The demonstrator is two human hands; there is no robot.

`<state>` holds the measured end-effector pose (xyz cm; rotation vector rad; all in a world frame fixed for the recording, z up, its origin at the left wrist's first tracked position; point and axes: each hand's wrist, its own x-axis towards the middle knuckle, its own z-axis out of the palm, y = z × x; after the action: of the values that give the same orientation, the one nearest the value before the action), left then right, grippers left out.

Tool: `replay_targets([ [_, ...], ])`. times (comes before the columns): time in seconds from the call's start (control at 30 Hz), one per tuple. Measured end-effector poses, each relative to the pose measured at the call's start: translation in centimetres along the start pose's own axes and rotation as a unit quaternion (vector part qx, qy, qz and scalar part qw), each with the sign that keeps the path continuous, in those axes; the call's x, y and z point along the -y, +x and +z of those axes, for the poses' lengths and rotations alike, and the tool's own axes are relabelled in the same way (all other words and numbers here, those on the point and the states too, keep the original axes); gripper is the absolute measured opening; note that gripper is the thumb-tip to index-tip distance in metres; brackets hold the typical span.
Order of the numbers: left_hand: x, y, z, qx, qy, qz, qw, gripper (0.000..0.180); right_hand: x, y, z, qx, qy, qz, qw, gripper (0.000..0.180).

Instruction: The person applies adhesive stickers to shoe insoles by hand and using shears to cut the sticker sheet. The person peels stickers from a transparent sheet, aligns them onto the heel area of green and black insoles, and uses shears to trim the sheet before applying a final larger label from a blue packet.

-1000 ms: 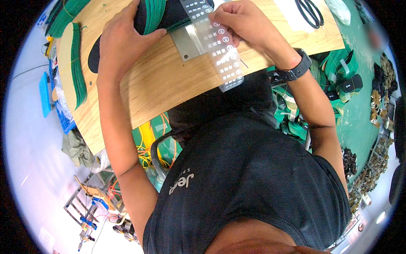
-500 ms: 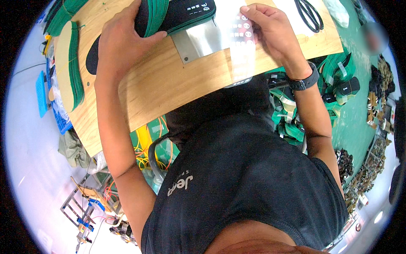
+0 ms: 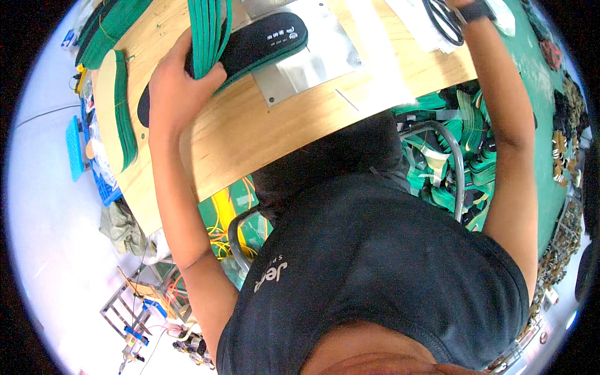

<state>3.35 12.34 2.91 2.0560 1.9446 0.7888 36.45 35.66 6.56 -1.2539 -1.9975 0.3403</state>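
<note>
My left hand [image 3: 182,87] is closed round a bundle of green insoles [image 3: 210,40] at the table's far left. Under and beside it lies a black-topped insole [image 3: 275,39] with green edges and small white printing at its toe end. That insole rests partly on a flat metal plate [image 3: 306,75] fixed to the table. My right hand [image 3: 461,4] is at the top edge, beside a loop of black cord [image 3: 442,25]; its fingers are cut off from view.
The wooden table [image 3: 250,134] carries a pale, green-edged insole stack [image 3: 119,109] and more green bundles [image 3: 115,31] at left. A bright whitish streak crosses its right part; film or glare, I cannot tell. Green insole piles [image 3: 475,156] lie right of the metal chair frame [image 3: 459,169].
My right hand has moved up and right, away from where it held a clear strip with white prints. My left hand has dropped slightly, and more of the black insole shows.
</note>
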Motion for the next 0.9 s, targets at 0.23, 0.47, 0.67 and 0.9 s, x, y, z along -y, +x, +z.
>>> replay_targets([
  [0.23,1.0,-2.8,-1.2,-0.040,-0.125,-0.086,0.988,0.045,-7.3,-10.0,-2.9,0.035,-0.186,-0.067,0.980,0.025],
  [0.47,5.8,-4.2,-4.9,-0.192,-0.228,-0.033,0.954,0.040,-6.9,-10.2,-2.9,0.015,-0.197,-0.065,0.978,0.019],
  [0.67,7.3,-1.2,-15.4,-0.215,-0.080,-0.098,0.968,0.040,-7.5,-8.2,-3.2,0.043,-0.180,-0.047,0.981,0.025],
  [0.9,7.4,3.8,-6.8,-0.040,0.320,-0.024,0.946,0.077,-8.7,-8.3,-3.8,0.075,-0.137,-0.035,0.987,0.025],
])
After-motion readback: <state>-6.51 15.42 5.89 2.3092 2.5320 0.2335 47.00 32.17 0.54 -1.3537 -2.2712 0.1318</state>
